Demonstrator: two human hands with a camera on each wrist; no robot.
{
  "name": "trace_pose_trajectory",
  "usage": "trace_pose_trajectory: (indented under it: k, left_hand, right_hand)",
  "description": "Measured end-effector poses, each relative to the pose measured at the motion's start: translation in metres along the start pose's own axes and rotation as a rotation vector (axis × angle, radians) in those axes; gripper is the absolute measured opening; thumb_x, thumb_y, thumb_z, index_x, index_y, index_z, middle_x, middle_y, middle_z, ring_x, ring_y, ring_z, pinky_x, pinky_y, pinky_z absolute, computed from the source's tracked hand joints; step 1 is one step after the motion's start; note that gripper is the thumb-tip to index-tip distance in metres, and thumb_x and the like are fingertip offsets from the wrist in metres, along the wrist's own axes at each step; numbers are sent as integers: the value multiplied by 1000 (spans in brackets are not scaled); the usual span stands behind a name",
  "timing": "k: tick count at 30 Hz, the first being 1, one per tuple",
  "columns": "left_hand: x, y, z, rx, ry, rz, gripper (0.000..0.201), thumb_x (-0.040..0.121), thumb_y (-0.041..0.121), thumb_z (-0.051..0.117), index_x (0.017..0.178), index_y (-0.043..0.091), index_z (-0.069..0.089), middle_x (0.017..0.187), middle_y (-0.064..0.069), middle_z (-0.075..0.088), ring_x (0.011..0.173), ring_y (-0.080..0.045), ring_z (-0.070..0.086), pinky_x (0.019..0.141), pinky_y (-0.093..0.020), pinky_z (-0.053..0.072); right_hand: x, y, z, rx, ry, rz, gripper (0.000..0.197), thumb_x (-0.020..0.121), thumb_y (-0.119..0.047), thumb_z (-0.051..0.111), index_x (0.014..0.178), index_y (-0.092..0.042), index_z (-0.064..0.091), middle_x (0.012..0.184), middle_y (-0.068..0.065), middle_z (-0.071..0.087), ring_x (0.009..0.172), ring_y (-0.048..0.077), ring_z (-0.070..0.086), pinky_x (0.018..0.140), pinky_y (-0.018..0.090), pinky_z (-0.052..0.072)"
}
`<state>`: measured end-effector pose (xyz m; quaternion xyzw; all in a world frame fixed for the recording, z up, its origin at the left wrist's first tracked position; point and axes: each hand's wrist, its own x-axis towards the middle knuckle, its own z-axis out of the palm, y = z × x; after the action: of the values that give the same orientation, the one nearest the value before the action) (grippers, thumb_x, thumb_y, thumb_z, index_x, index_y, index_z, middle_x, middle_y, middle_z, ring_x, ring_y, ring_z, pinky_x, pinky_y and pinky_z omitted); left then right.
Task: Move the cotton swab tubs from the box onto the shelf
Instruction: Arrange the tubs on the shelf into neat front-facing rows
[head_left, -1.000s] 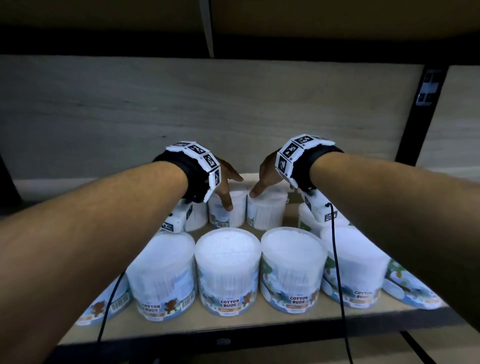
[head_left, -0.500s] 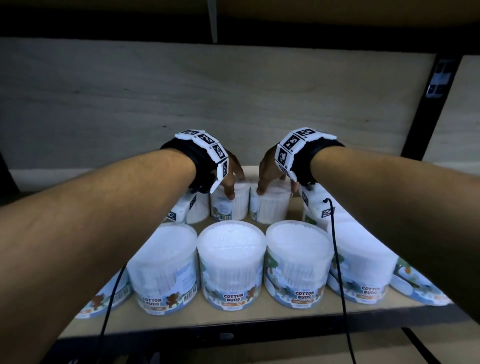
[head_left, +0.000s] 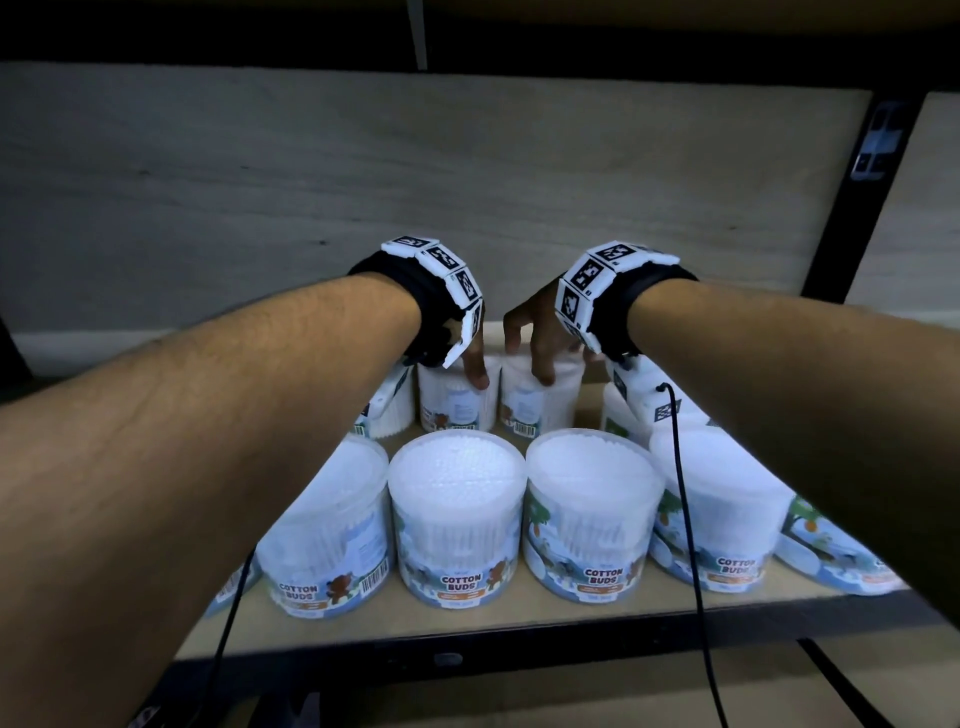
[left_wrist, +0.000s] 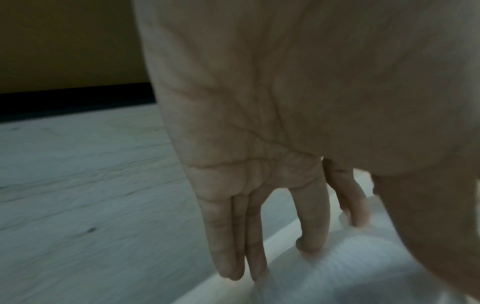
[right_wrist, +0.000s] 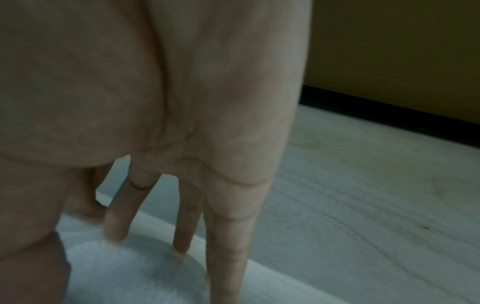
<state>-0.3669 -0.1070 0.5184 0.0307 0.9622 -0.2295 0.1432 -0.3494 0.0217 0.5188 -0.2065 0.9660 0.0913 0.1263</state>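
Though both stand upright in the far row of the shelf (head_left: 519, 626), left hand (head_left: 474, 359) clasps left cotton bud tub (head_left: 454, 402) from above, right hand (head_left: 535, 338) clasps right cotton bud tub (head_left: 540, 408); each sits directly beneath its hand.

On the shelf (head_left: 363, 631), the front row of tubs (head_left: 457, 514) lines the front edge; the back tubs (head_left: 452, 405) stand directly behind it

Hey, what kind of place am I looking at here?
Probably a shop or stockroom: rows of identical cotton bud tubs stand on a board shelf with a black metal upright.
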Motion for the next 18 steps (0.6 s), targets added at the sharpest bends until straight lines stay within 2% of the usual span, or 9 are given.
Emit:
trace_pose_trajectory:
  k: [2, 3, 6, 8, 10, 13, 14, 16, 18]
  left_hand:
    - [-5, 5, 2, -33, 3, -37, 63, 64, 70, 75, 91, 13, 73, 76, 8, 70, 70, -10, 59, 69, -24, 48]
    - [-5, 7, 4, -41, 0, -44, 65, 66, 68, 74, 91, 8, 71, 85, 3, 71, 71, -12, 58, 72, -24, 47]
    - [2, 7, 10, -107, 5, -92, 65, 74, 63, 71, 103, 4, 69, 110, -4, 70, 74, -13, 56, 69, -24, 44]
    - [4, 4, 12, -163, 21, -118, 62, 68, 65, 75, 91, 9, 69, 101, -6, 73, 68, -12, 57, 61, -23, 44]
    - [-1, 3, 12, -174, 17, -112, 68, 58, 72, 76, 87, 11, 72, 92, -3, 74, 72, -13, 62, 62, -23, 46]
    - [-1, -3, 11, -190, 51, -94, 89, 33, 85, 74, 90, 18, 78, 98, 2, 76, 92, -17, 70, 86, -29, 54]
    - [-3, -4, 10, -200, 60, -77, 92, 33, 85, 74, 100, 21, 76, 106, 3, 74, 98, -18, 68, 92, -32, 51]
    - [-9, -5, 9, -208, 60, -33, 92, 54, 72, 77, 132, 26, 58, 127, 5, 60, 115, -18, 56, 100, -32, 43]
    - [-11, -4, 10, -192, 58, 14, 86, 73, 55, 76, 147, 32, 39, 146, 2, 44, 131, -19, 44, 108, -34, 38]
  right_hand:
    - [4, 0, 1, 27, -15, -16, 66, 79, -2, 74, 136, -23, 49, 134, 4, 50, 104, 20, 50, 62, 25, 52]
    - [5, -1, 1, 36, -13, -15, 69, 76, 0, 76, 135, -26, 49, 137, 6, 50, 110, 23, 52, 72, 31, 56]
    - [5, -4, 0, 41, -2, -28, 73, 73, 0, 78, 132, -30, 49, 139, 7, 51, 115, 26, 57, 92, 43, 55]
    - [4, -5, 0, 44, -12, -23, 73, 72, -1, 79, 132, -31, 49, 139, 7, 52, 116, 27, 57, 93, 44, 55]
    - [2, -5, 1, 62, -8, -16, 71, 76, -5, 78, 134, -31, 49, 141, 6, 51, 120, 27, 54, 90, 42, 55]
    - [-6, -7, -2, 54, 51, -13, 56, 89, -23, 69, 141, -27, 47, 144, 1, 46, 129, 22, 46, 74, 24, 46]
    - [-8, -7, -3, 43, 81, -12, 54, 93, -29, 65, 143, -23, 46, 146, 2, 45, 127, 21, 46, 76, 22, 42]
    - [-7, -9, -2, 61, 120, 10, 57, 95, -39, 59, 146, -16, 43, 148, 6, 43, 108, 22, 48, 76, 25, 41]
    - [-4, -12, 1, 95, 93, 40, 63, 94, -42, 60, 147, -13, 41, 148, 10, 41, 97, 22, 44, 75, 30, 44]
